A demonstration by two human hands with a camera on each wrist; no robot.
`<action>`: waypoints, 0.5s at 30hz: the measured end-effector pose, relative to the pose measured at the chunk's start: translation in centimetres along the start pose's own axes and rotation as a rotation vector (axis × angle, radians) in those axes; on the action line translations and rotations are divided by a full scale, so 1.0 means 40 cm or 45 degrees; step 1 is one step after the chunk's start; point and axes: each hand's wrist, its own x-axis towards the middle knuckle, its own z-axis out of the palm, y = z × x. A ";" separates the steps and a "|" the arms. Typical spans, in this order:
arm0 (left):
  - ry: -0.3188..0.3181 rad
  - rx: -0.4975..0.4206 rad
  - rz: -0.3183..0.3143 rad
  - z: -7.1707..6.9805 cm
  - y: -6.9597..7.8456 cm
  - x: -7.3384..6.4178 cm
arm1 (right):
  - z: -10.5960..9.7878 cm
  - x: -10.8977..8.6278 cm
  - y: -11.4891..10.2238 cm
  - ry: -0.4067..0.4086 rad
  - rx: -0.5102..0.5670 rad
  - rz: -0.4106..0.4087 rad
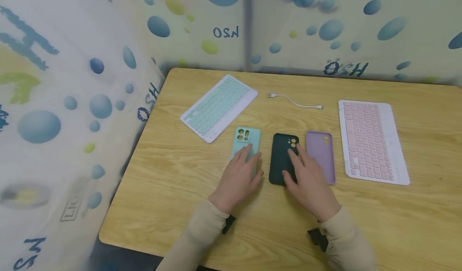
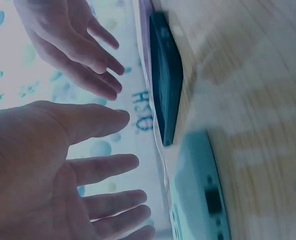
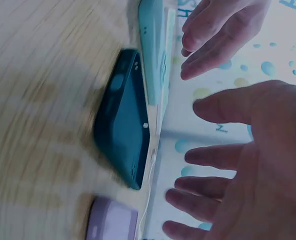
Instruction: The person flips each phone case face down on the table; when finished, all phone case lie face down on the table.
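Note:
Three phone cases lie side by side on the wooden table. My left hand [image 1: 238, 178], fingers spread, hovers over the lower part of the mint case [image 1: 253, 136], which has round camera holes and lies back up. Over the right side of the dark green case [image 1: 278, 158] is my right hand [image 1: 312, 187], its fingers also loosely spread. The right wrist view shows the dark green case [image 3: 123, 117] with its hollow inside facing up, below that hand [image 3: 253, 165]. Both wrist views show air between hands and cases. The purple case [image 1: 322, 152] lies just beyond the right hand.
A white keyboard with mint keys [image 1: 218, 108] lies angled at the back left. Another with pink keys [image 1: 366, 138] stands lengthwise at the right. Between them, toward the back, is a short white USB cable [image 1: 296, 103]. Patterned curtains [image 1: 278, 26] hang behind and left of the table [image 1: 155, 203].

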 end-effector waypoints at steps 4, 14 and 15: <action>-0.056 0.122 0.071 0.017 0.029 0.011 | -0.006 -0.016 0.012 -0.044 -0.049 0.021; -0.181 0.306 0.140 0.057 0.076 0.028 | 0.013 -0.019 0.018 -0.132 -0.055 0.034; -0.174 0.312 0.142 0.060 0.078 0.027 | 0.014 -0.019 0.018 -0.138 -0.052 0.039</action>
